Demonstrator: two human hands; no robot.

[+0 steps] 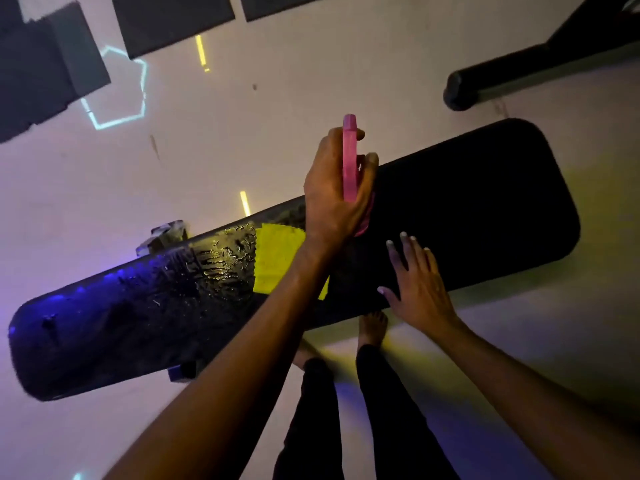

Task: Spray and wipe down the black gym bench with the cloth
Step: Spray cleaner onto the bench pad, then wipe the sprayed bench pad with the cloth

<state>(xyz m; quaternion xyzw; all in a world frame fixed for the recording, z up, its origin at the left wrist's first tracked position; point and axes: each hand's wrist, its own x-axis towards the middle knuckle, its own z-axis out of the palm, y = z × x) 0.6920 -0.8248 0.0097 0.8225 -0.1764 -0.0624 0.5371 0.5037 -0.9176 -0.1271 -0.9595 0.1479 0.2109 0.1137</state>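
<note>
Black bench (467, 209) (left half wet) carries a yellow cloth (277, 258).

Black bench (467, 209) matt, wet and glossy at left, yellow cloth (277, 258), pink plastic sprayer (349, 157)

long black padded bench (467, 209) lies diagonally – left half wet, glistening – yellow cloth (277, 261) flat mid-pad, pink spray bottle (349, 161) above.

cloth (277, 258) on bench (485, 202), bottle (349, 161) above
</note>
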